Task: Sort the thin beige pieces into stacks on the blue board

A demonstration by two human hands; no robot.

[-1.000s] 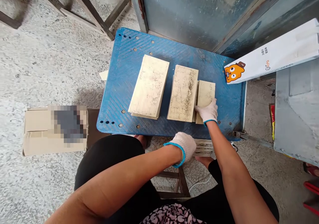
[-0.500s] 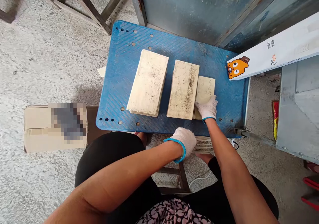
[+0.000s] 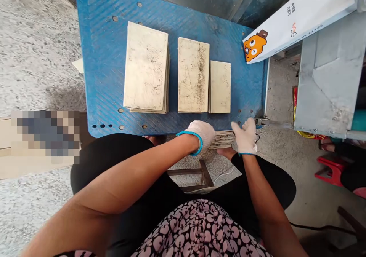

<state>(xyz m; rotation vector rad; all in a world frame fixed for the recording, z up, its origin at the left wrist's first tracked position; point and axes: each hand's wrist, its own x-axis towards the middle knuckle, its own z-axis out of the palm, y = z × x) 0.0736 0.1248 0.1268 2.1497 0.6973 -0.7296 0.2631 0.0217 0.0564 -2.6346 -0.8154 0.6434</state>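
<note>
My left hand (image 3: 199, 132), in a white knit glove with a blue cuff, is closed at the left end of a stack of thin boards (image 3: 222, 139). The stack shows its layered edges just in front of the blue table (image 3: 108, 70); the glove hides its left end. My right hand (image 3: 246, 137), also gloved, is open beside the stack's right end, thumb apart from the fingers. On the table lie three piles of cream-coloured rectangular boards: a large left pile (image 3: 146, 66), a dark-speckled middle pile (image 3: 193, 76) and a smaller right pile (image 3: 220, 86).
A long white box (image 3: 277, 32) with an orange cartoon figure reaches over the table's right back corner. Beside it stands a grey metal cabinet (image 3: 328, 74). A cardboard box (image 3: 7, 142) sits on the floor at left, and a red stool (image 3: 327, 171) at right, near another person's leg.
My right hand has left the small right pile and come back toward me, beside the stack at the table's front edge. My left hand stays at that stack. The camera view has shifted.
</note>
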